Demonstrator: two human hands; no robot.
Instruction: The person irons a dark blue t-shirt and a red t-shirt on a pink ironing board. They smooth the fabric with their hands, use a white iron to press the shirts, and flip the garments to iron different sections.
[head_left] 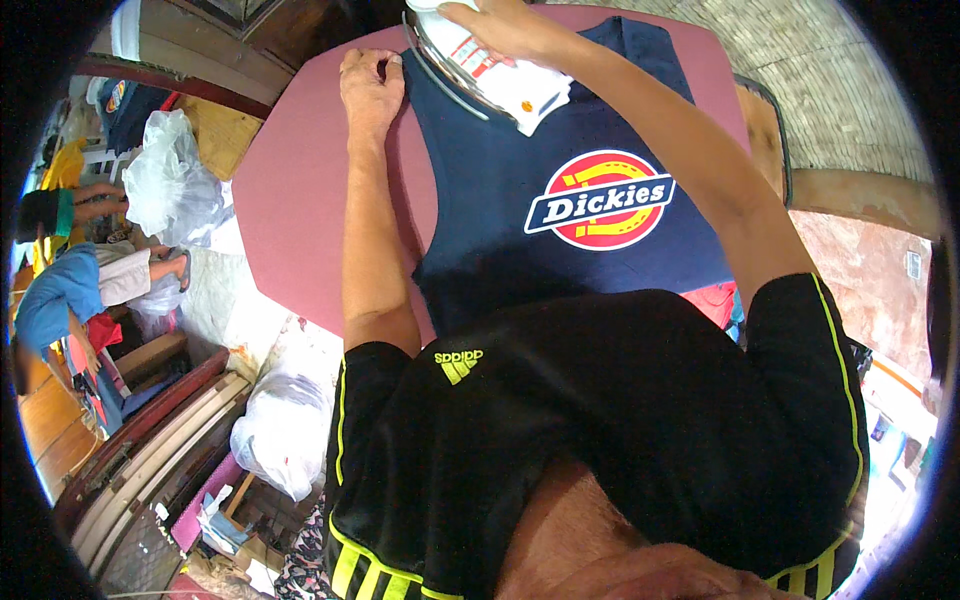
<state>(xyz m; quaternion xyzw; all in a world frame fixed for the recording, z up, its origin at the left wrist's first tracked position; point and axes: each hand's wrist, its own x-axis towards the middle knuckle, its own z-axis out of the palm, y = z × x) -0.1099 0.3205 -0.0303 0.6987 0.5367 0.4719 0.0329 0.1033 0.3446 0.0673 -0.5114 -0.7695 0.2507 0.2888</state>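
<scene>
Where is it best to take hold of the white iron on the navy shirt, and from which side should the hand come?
Grip the white iron by its top handle, coming from above, as the right hand does now. Its flat sole lies on the navy shirt, so only the top is free, probably cool.

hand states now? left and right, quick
Left hand: fingers curled, pressing the navy shirt flat on the pink board.
Right hand: closed on the white iron.

Garment workshop, ironing board, bagged clothes
</scene>
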